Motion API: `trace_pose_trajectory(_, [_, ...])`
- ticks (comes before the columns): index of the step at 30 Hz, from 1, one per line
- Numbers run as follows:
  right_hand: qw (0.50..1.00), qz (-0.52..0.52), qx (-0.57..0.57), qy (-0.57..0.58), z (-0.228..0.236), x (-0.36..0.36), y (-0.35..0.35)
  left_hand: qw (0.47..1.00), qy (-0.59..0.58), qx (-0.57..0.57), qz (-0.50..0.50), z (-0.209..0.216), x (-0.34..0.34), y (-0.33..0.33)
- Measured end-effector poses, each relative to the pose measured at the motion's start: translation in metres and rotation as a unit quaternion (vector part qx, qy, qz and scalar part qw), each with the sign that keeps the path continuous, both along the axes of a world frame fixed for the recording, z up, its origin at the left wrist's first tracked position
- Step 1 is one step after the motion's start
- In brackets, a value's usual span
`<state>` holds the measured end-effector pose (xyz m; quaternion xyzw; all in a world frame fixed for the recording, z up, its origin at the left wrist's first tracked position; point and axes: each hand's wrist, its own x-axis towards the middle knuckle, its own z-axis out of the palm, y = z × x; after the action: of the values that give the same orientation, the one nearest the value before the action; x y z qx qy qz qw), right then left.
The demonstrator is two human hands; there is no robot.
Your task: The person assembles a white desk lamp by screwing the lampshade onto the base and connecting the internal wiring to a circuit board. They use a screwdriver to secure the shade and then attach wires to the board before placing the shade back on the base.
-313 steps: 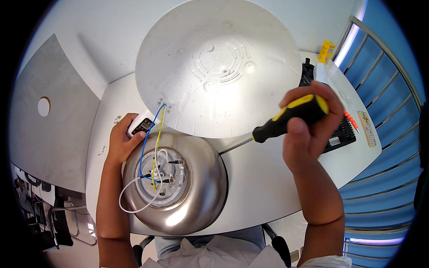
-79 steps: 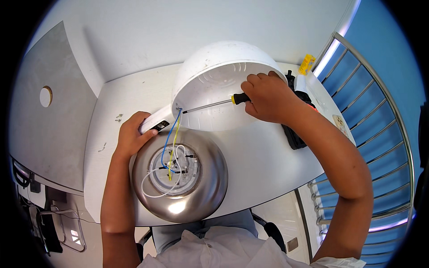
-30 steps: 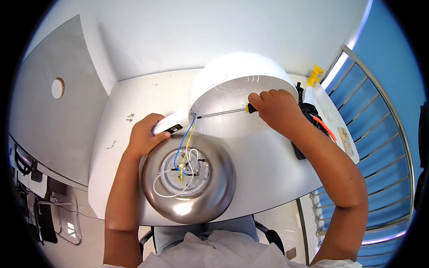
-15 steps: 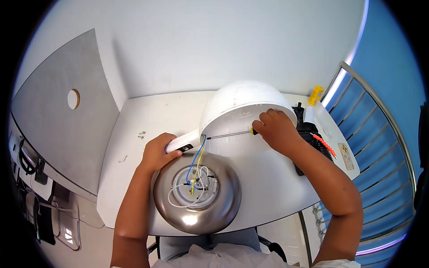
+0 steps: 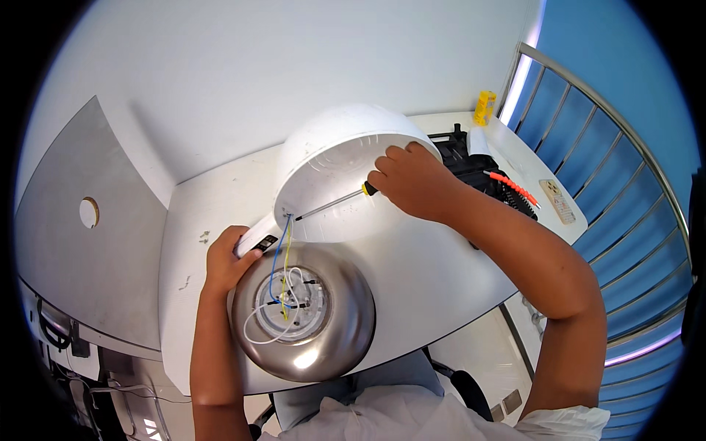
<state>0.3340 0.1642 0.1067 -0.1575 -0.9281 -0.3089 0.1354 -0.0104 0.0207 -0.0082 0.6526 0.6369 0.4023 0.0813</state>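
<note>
A white dome-shaped housing [image 5: 346,125] rests on its side on the table, its open hollow facing me. My left hand [image 5: 226,261] grips its white handle [image 5: 255,236], which carries a small dark panel. In my right hand [image 5: 412,180] is a screwdriver [image 5: 331,203] with a black and yellow grip. Its tip points at the inside of the housing near the handle joint, where wires come out; whether it touches a screw I cannot tell. Blue and yellow-green wires [image 5: 273,275] run down to a round electrical base [image 5: 290,334] on an upturned metal pot [image 5: 353,323].
Small screws [image 5: 204,237] lie on the white table [image 5: 213,198] at left. To the right are a black tool case [image 5: 452,151], an orange flexible shaft [image 5: 511,187], a power strip [image 5: 557,202] and a yellow box [image 5: 485,108]. A metal railing [image 5: 625,132] stands beyond.
The whole view has shifted, so the table things sit further left. The screwdriver now slants more steeply down toward the handle joint. Both hands keep their holds.
</note>
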Motion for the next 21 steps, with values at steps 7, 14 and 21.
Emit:
trace_pose_trajectory(7, [0.997,-0.028,-0.029,0.06,-0.002,-0.006,-0.002,1.0,0.01,0.001,-0.009,0.0,0.0,0.002])
trace_pose_trajectory(14, [0.997,0.049,0.031,0.044,0.004,-0.005,0.009,1.0,0.013,0.007,-0.01,0.0,0.0,0.004])
trace_pose_trajectory(21, [0.997,-0.022,-0.07,0.014,0.002,-0.002,0.008,1.0,0.007,0.014,-0.014,0.0,0.002,0.005])
